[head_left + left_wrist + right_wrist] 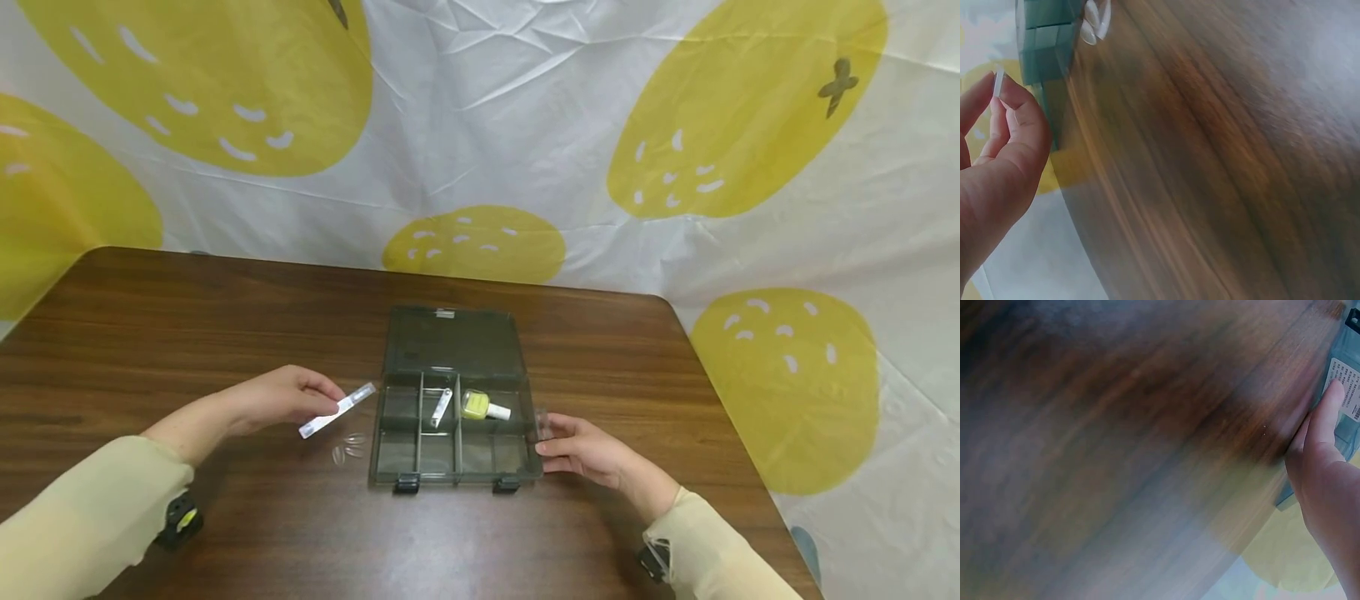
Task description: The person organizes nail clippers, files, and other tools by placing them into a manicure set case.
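My left hand [281,400] pinches a slim white-and-clear stick [337,411] in a narrow grip just left of the open smoky-grey plastic compartment box [450,462], above a few clear oval pieces [349,446] lying on the dark wooden tabletop [225,317]. My right hand [588,450] rests straight fingers against the box's right wall (holding nothing). Inside lie a yellow bottle with white cap [483,407] and a small white clipper-like piece [441,407].
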A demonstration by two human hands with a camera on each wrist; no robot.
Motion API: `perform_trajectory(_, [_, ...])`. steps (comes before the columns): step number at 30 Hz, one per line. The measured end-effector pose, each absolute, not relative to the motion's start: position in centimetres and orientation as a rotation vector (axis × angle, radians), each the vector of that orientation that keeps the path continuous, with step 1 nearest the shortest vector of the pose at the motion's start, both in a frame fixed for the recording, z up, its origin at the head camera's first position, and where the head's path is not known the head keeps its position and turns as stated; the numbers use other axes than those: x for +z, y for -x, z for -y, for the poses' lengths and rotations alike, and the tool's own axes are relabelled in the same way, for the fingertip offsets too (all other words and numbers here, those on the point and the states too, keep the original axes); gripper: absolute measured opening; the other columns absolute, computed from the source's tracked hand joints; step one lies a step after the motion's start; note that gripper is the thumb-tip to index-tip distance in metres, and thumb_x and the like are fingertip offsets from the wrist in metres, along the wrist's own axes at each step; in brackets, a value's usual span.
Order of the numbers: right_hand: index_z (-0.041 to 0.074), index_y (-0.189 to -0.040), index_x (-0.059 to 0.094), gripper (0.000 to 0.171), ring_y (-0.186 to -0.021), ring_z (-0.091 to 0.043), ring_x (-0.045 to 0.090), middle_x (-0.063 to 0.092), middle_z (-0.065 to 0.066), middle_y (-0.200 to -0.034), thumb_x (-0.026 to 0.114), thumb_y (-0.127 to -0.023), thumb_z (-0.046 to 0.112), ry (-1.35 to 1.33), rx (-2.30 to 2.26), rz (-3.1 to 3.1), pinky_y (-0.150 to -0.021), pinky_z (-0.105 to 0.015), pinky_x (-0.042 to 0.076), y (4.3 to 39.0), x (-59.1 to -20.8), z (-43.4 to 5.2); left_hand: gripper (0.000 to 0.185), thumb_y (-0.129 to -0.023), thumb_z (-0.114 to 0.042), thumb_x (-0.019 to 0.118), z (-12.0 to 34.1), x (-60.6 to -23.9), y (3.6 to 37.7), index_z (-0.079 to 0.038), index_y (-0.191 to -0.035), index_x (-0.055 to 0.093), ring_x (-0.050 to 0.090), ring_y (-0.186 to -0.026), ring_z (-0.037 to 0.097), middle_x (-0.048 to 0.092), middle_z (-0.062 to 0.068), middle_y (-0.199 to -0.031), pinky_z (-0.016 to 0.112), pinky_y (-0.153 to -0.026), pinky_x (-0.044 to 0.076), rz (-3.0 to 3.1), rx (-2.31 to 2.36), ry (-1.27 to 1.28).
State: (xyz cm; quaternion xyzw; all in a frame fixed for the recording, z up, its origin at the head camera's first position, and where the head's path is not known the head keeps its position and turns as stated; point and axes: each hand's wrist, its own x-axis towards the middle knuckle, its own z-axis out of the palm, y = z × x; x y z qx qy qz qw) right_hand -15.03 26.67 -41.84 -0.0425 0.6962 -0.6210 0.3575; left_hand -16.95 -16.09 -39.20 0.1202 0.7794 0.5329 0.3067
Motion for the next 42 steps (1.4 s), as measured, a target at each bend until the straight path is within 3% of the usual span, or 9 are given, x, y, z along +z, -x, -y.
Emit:
perform_trajectory(9, [-0.015, -0.142, 0.009, 0.074, -0.097, -0.009, 0.055, 0.042, -0.022, -0.128, 0.057, -0.089, 0.007, 0.081, -1.594, -1.82, -0.086, -0.03, 0.05, 15.1, -41.9, -26.6, 0.038, -0.086, -0.015, 0.062, 14.2, -38.7, 17.6, 0.01, -0.114, 0.058, 0.057, -0.083, 0.012, 0.063, 0.008, -0.097, 0.027, -0.076, 0.049, -1.998, 1.379, -0.402])
perform_trajectory(15, [-0.015, -0.141, 0.012, 0.072, -0.095, -0.009, 0.057, 0.048, -0.015, -0.12, 0.057, -0.089, 0.006, 0.086, -1.607, -1.802, -0.085, -0.029, 0.051, 15.0, -42.0, -26.6, 0.037, -0.086, -0.012, 0.061, 12.7, -38.7, 18.1, 0.012, -0.114, 0.057, 0.059, -0.086, 0.01, 0.063, 0.013, -0.106, 0.026, -0.081, 0.05, -1.944, 1.394, -0.419])
perform_trajectory(21, [-0.016, -0.141, 0.012, 0.073, -0.095, -0.009, 0.057, 0.047, -0.016, -0.12, 0.058, -0.089, 0.006, 0.092, -1.605, -1.807, -0.085, -0.03, 0.051, 15.0, -41.9, -26.6, 0.036, -0.086, -0.012, 0.061, 11.4, -38.5, 18.5, 0.01, -0.114, 0.058, 0.059, -0.086, 0.01, 0.064, 0.008, -0.099, 0.028, -0.084, 0.05, -1.952, 1.353, -0.432])
perform_trajectory(28, [-0.016, -0.14, 0.013, 0.073, -0.094, -0.009, 0.057, 0.048, -0.012, -0.116, 0.059, -0.088, 0.006, 0.099, -1.614, -1.801, -0.085, -0.029, 0.051, 15.0, -41.8, -26.6, 0.034, -0.087, -0.012, 0.059, 9.6, -38.2, 18.8, 0.008, -0.115, 0.059, 0.059, -0.09, 0.012, 0.063, 0.014, -0.106, 0.032, -0.088, 0.05, -1.935, 1.309, -0.471])
perform_trajectory(42, [-0.016, -0.139, 0.02, 0.066, -0.095, -0.009, 0.059, 0.052, -0.009, -0.115, 0.058, -0.089, 0.006, 0.15, -1.627, -1.764, -0.086, -0.029, 0.051, 15.2, -42.0, -26.6, 0.035, -0.087, -0.006, 0.056, 5.9, -38.2, 19.5, 0.012, -0.117, 0.056, 0.055, -0.08, 0.006, 0.062, 0.005, -0.097, 0.023, -0.077, 0.049, -1.877, 1.313, -0.493])
